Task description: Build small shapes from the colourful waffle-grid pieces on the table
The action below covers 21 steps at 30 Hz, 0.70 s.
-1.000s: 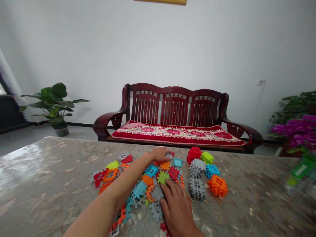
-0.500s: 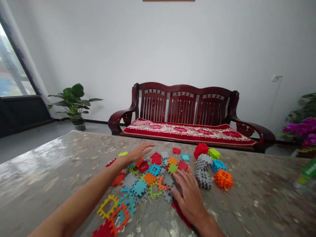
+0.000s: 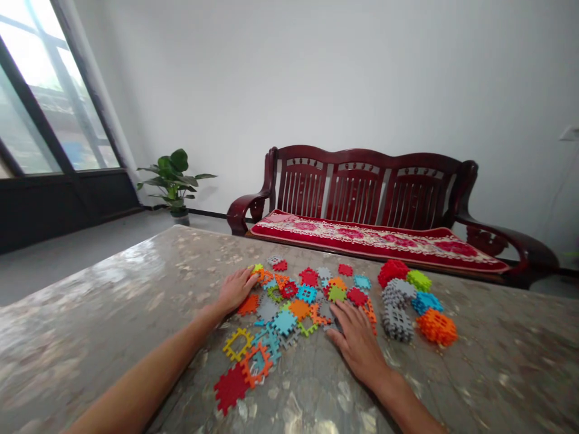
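My left hand rests at the left edge of a spread of toothed plastic building tiles, fingers stretched over the outer ones. Near its fingertips are a lime tile and a red-orange tile. My right hand lies palm down at the right side of the spread, fingers extended beside a green tile and over grey ones. What lies beneath the palm is hidden. Between the hands are a light-blue tile and an orange tile. Closer to me are a yellow frame tile and a red tile.
Right of my right hand stand stacks sorted by colour: red, grey, blue, orange and lime. Behind the patterned table is a wooden bench. A potted plant stands at the left.
My view has turned left. My left hand has drawn back from above the far tiles to the spread's left edge. The red tile beneath my right hand no longer shows there.
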Each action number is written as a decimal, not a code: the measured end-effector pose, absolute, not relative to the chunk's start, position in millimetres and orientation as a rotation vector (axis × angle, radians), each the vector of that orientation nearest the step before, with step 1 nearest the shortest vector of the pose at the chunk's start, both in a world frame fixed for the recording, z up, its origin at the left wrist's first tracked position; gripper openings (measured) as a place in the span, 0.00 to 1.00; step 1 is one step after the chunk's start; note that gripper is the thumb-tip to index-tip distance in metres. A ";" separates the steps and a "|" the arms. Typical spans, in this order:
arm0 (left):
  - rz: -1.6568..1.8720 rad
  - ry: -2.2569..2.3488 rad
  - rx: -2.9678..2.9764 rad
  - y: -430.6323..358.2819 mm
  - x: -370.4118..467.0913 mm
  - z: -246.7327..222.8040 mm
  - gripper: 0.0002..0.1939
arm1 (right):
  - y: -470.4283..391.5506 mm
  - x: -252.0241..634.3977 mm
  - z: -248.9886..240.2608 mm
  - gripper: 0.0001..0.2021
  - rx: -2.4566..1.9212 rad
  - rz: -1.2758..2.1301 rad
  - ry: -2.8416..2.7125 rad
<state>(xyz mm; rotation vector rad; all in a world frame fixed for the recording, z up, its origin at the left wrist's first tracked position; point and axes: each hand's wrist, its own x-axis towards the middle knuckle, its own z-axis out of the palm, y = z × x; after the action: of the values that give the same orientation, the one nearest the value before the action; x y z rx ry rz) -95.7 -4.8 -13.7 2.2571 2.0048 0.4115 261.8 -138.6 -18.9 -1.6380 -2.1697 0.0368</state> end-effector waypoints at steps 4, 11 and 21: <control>0.554 2.088 2.204 -10.6 -66.4 -17.7 0.26 | -146.1 252.0 -7.9 0.24 -1.511 -0.007 -2.208; 0.746 2.109 2.063 -13.0 -45.3 -21.7 0.24 | -155.7 175.7 17.6 0.47 -0.969 0.140 -2.635; 1.056 1.831 1.913 -11.2 -52.0 -13.2 0.21 | -137.5 140.7 9.4 0.13 -1.008 -0.011 -2.631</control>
<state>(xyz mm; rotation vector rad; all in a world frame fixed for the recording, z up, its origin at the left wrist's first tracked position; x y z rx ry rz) -52.0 -11.2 -13.2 1.9129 1.8307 1.0560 140.7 -137.5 9.4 -1.0081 -2.6311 -0.0108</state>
